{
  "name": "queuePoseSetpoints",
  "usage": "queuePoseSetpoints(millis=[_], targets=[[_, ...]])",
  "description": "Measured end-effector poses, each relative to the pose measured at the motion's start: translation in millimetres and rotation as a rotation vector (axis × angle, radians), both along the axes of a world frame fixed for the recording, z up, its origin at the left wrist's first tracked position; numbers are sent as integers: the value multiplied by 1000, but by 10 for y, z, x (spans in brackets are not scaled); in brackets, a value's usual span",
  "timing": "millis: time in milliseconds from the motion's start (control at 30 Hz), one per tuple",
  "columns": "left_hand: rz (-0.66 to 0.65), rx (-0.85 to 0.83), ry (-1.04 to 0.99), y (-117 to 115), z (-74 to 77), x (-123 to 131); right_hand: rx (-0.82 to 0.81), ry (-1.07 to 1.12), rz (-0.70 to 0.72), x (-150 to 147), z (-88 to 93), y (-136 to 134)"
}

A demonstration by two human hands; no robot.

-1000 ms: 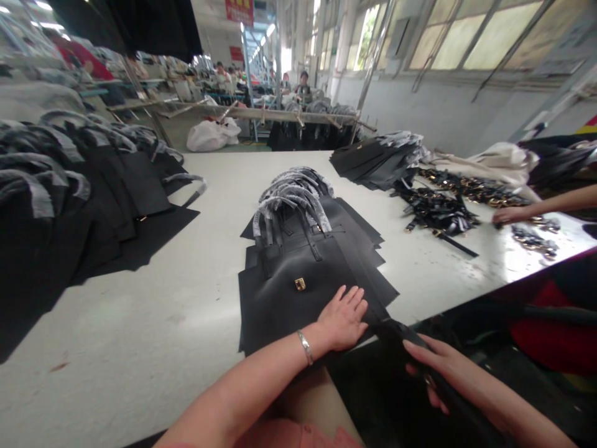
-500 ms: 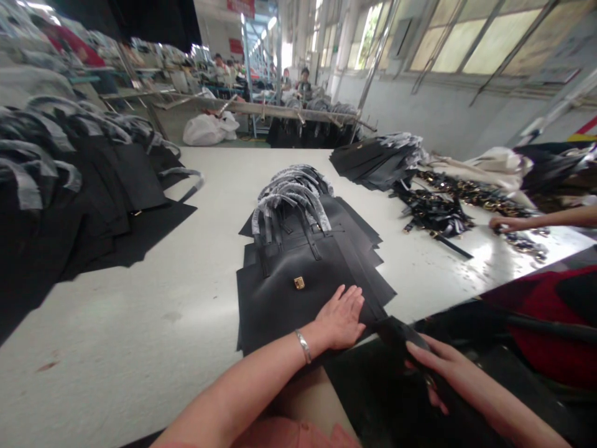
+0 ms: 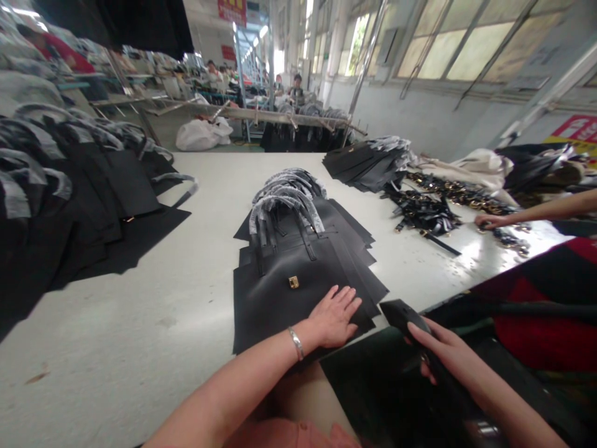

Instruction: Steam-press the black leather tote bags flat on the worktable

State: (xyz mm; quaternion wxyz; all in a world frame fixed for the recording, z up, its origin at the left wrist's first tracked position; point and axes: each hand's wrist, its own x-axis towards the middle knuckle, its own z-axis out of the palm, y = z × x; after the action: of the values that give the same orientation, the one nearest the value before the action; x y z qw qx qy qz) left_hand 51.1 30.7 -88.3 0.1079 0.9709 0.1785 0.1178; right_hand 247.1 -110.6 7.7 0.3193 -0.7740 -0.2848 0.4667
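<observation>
In front of me lies a stack of black bag panels (image 3: 275, 311), overlapping and fanned away from me. Their looped handles (image 3: 286, 205) wear clear plastic wrap, and a gold-coloured clasp (image 3: 293, 282) sits on the top panel. My left hand (image 3: 333, 317) rests flat on the stack's near right part, fingers outstretched. To the right, past the table edge, my right hand (image 3: 441, 345) is closed around a black leather piece (image 3: 398, 316), its thumb on top. One end of that piece points toward the stack, apart from it; the rest is dark and its full shape is unclear.
More black bag panels (image 3: 102, 218) with wrapped handles pile up on the left. Another stack (image 3: 364, 163) lies at the far right, beside a heap of black straps with gold buckles (image 3: 429, 211). A co-worker's hand (image 3: 492, 222) touches the buckle parts. A metal rail (image 3: 252, 114) stands beyond the table.
My right hand has moved slightly right, and the black piece's end has come away from the stack's near right corner. My left hand stays flat on the stack.
</observation>
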Motion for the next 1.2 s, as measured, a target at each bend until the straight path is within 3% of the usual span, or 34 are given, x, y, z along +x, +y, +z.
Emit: queuePoseSetpoints(millis=[133,400,600,800,933,1067,1200], targets=[[3,29,-25,28,79,-16,-87,95,53,-35,-12,-37],[-9,70,-20,48,192,3,-99,84,98,-38,-42,402],[-13,54,-29,49,173,3,-134,105,133,11,-14,321],[-12,54,-22,43,205,-9,-2,-75,21,45,-79,481],[-11,56,-19,48,198,-4,43,-107,7,57,-40,361],[-11,52,-11,46,185,20,-23,0,92,12,-11,142],[0,34,-30,26,167,35,-31,93,155,-56,-71,151]])
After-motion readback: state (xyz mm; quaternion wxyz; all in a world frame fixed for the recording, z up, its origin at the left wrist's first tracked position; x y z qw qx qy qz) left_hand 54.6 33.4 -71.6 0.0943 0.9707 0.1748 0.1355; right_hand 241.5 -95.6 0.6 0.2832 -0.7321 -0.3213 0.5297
